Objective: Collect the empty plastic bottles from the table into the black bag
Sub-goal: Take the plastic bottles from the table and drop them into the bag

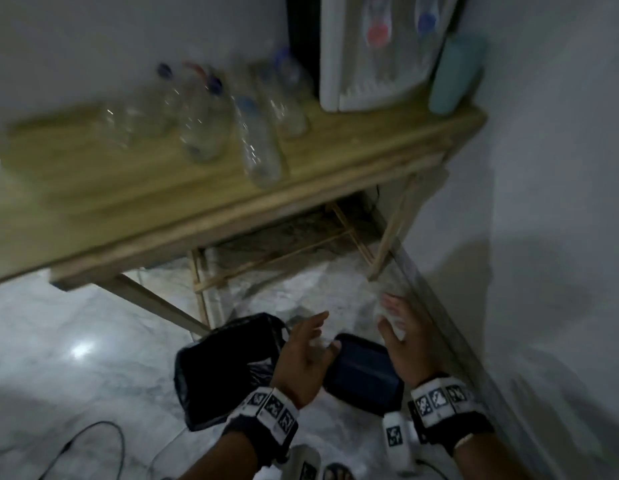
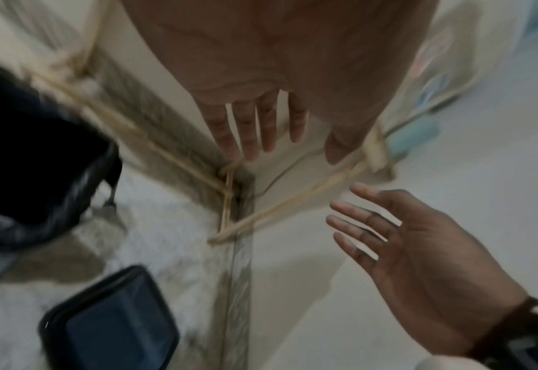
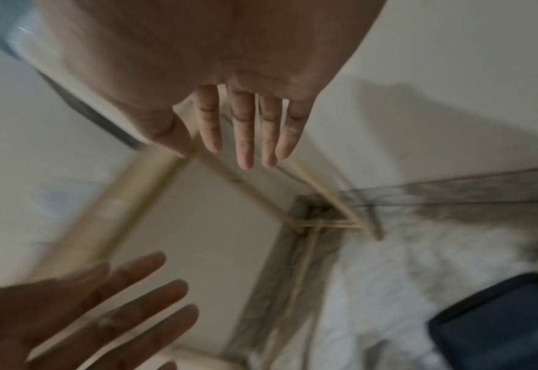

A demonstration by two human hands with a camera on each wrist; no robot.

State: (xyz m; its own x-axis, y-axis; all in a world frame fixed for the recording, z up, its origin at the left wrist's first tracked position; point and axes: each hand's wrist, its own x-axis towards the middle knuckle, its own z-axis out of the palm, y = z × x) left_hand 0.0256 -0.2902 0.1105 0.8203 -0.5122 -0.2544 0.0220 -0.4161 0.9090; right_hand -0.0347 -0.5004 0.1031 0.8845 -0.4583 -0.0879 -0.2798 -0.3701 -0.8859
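Note:
Several empty clear plastic bottles [image 1: 204, 126] stand and lie, blurred, on the wooden table [image 1: 336, 168] up ahead. The black bag [image 1: 221, 368] sits crumpled on the floor below the table's front edge, also seen as the black bag [image 2: 30, 160] at the left. My left hand [image 1: 313, 341] hovers just right of the bag, fingers spread and empty. My right hand [image 1: 398, 327] hangs near the wall, fingers straight and empty. In the wrist views my left hand [image 2: 261, 130] and right hand [image 3: 242, 135] both show open palms holding nothing.
A dark blue zipped case [image 1: 365, 372] lies on the marble floor between my hands. A white appliance [image 1: 370, 53] and a teal bottle [image 1: 453, 74] stand at the table's right end. The wall [image 1: 543, 237] is close on the right. A cable [image 1: 93, 441] trails at the lower left.

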